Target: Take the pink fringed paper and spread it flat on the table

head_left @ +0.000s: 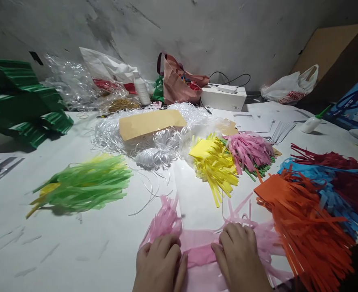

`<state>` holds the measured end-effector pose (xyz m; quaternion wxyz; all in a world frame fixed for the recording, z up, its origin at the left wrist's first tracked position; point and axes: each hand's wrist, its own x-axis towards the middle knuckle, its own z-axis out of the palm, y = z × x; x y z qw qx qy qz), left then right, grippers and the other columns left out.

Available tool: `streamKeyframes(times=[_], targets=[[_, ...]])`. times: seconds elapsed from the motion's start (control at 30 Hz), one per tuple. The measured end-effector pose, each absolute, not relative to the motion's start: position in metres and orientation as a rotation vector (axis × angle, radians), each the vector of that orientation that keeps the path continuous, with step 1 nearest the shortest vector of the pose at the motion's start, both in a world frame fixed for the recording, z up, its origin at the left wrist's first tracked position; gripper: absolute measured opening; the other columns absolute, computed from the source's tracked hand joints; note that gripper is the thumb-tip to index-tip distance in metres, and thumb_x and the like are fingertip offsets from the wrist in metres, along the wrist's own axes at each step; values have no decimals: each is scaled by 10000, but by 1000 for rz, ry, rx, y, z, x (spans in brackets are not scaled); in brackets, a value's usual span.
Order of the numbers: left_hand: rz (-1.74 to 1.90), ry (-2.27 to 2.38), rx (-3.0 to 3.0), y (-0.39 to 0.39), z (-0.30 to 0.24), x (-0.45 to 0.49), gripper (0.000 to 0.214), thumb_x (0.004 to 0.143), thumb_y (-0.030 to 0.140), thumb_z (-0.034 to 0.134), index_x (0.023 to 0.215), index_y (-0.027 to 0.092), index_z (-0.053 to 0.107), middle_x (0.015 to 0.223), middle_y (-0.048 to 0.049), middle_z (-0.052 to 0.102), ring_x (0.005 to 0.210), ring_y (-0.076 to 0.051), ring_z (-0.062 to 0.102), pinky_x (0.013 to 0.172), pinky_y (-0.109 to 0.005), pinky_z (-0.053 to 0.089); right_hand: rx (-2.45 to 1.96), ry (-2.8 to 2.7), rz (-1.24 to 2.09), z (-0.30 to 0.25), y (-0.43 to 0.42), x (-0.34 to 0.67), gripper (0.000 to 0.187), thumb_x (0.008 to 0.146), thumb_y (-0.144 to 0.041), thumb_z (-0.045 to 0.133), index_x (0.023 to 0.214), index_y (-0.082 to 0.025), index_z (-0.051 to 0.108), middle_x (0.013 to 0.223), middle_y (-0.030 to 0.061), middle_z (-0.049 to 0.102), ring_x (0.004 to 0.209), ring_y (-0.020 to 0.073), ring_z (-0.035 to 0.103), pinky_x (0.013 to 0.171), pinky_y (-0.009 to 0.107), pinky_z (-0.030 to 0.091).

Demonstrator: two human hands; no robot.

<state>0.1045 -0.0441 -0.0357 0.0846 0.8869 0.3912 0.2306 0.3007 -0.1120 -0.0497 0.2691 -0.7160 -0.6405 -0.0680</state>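
Observation:
A sheet of pink tissue paper [200, 255] with fringed strips at both ends lies on the table at the bottom centre. Its middle is folded or rolled into a darker, narrow band. My left hand [160, 261] grips this band at its left end, fingers curled over it. At the other end my right hand [240, 255] holds it the same way, thumb against the near edge. Pink fringe [166, 219] spreads out beyond my left fingers, and more strips fan out past my right hand. Both palms are hidden.
Fringed paper bunches lie around: green [90, 182], yellow [215, 162], pink [250, 150], orange [307, 215], blue [325, 182] and dark red [355, 186]. Behind sit a heap of white string [160, 156], brown card [151, 123], a glue bottle [311, 123] and a white box [224, 98].

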Motion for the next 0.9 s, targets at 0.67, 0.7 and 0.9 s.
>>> streamKeyframes(times=[0.67,0.7,0.9], targets=[[1153,753,2759,-41,-32,111,372,1046,231,381,843,216,692,861,-18,762,893,-204,615,978,-422,315,-1374,-2086,-127,-36,-106,297,259,1007,-182,429,798,-182,583,741,3,607,746,172,532,923,397,329],[1124,754,2751,-41,-32,111,387,1051,232,373,824,210,686,844,-14,756,887,-196,617,976,-411,317,-1368,-2099,-155,-35,-105,295,281,1019,-194,407,805,-183,589,743,5,608,743,176,530,925,399,325],[1035,671,2792,-42,-38,103,437,1063,235,341,773,211,666,762,4,710,829,-181,599,948,-393,320,-1254,-2132,-442,-40,-109,292,428,991,-31,298,774,-158,644,670,16,613,705,169,539,957,382,360]])
